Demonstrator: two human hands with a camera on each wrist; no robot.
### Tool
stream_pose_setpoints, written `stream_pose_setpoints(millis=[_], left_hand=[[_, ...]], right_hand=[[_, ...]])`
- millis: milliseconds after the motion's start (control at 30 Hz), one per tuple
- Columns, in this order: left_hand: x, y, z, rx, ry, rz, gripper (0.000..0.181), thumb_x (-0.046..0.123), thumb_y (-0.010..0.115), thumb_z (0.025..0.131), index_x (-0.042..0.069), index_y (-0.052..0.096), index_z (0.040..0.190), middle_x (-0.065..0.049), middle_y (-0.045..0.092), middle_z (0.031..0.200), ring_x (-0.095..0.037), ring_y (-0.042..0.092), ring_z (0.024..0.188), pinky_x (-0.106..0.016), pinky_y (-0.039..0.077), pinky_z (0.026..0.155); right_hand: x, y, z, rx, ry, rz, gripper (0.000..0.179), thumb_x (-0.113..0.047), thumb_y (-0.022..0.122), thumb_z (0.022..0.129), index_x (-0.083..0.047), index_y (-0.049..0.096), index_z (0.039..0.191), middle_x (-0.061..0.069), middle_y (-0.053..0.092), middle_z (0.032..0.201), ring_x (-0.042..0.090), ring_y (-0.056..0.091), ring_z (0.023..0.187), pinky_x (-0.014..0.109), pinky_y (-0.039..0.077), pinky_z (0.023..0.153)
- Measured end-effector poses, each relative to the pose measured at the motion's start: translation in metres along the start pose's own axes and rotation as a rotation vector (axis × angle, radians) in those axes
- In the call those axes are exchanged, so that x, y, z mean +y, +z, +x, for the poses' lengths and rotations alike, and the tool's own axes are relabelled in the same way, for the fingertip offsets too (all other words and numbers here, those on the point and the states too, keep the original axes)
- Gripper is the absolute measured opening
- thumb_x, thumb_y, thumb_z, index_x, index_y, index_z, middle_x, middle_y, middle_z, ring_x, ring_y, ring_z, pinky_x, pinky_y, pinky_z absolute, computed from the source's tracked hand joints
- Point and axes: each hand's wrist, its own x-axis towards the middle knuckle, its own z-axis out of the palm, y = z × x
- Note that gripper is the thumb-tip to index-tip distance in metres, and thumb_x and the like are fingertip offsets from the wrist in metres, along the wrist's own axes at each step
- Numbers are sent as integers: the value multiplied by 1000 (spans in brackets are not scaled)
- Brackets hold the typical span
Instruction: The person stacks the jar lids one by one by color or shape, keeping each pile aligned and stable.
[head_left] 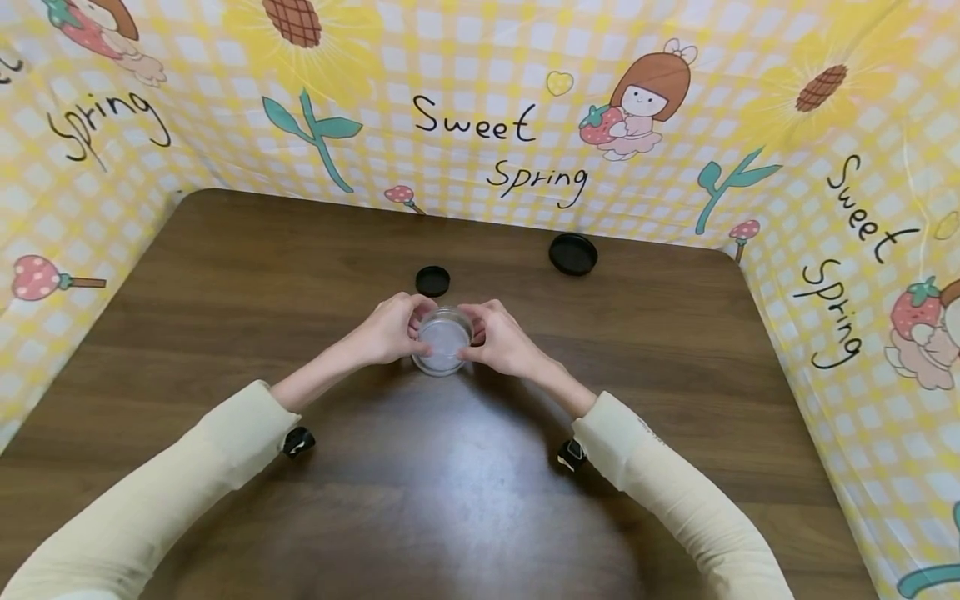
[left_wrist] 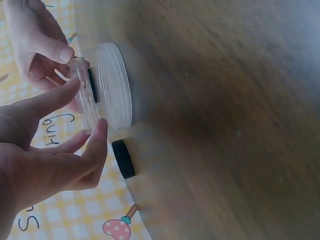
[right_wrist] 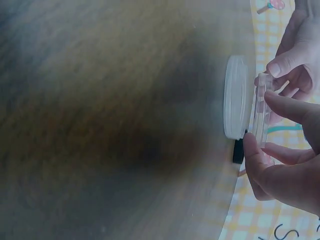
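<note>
Both hands hold a shallow, clear round container (left_wrist: 86, 95) by its opposite edges. My left hand (head_left: 392, 328) pinches the left side between thumb and fingers, and my right hand (head_left: 504, 337) does the same on the right. Directly beneath, a wider clear round dish (right_wrist: 235, 97) sits on the table; a small gap separates the two in the wrist views. Just behind the hands lies a small black round lid (head_left: 432, 282). A larger black lid (head_left: 573, 254) is farther back to the right. Both lids show their hollow side up.
The brown wooden table (head_left: 300, 250) extends around the hands. A yellow checked cloth (head_left: 465, 50) with printed pictures and words stands as a wall along its back and both sides. The black wrist cameras (head_left: 298, 442) hang by the cream sleeves.
</note>
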Motion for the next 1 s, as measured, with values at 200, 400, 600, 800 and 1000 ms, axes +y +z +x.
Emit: stream_pose_setpoints(millis=[200, 400, 600, 800, 1000], left_hand=[[-4, 2, -4, -10, 9, 8, 53, 0, 81, 71, -10, 57, 117, -19, 57, 99, -28, 55, 89, -36, 48, 77], [-7, 5, -7, -9, 12, 4, 52, 0, 81, 72, -11, 57, 117, -20, 56, 100, -29, 54, 90, -37, 48, 77], [-8, 5, -8, -6, 11, 3, 53, 1, 82, 72, -10, 57, 117, -19, 57, 100, -29, 53, 92, -38, 47, 79], [-14, 6, -8, 14, 58, -31, 51, 2, 83, 70, -8, 58, 113, -16, 57, 96, -26, 52, 89, -33, 48, 75], [-10, 8, -9, 8, 21, -37, 54, -2, 81, 70, -10, 56, 118, -19, 56, 100, -29, 52, 93, -36, 50, 78]], right_hand=[[-2, 5, -2, -12, -9, -13, 67, -3, 79, 78, 7, 47, 136, 21, 41, 119, 27, 63, 92, 26, 52, 78], [-2, 9, -1, -16, -17, -18, 67, -2, 80, 77, 8, 48, 135, 22, 41, 119, 28, 62, 94, 29, 53, 80], [-2, 9, 0, -29, -9, -24, 67, -2, 79, 77, 8, 47, 135, 23, 41, 120, 29, 63, 96, 28, 53, 80], [0, 10, 1, -43, -12, -31, 68, -2, 79, 78, 8, 46, 136, 24, 42, 120, 28, 63, 96, 25, 52, 79], [0, 10, 1, -46, -8, -38, 68, -3, 79, 78, 7, 45, 137, 23, 42, 120, 27, 61, 98, 23, 51, 78]])
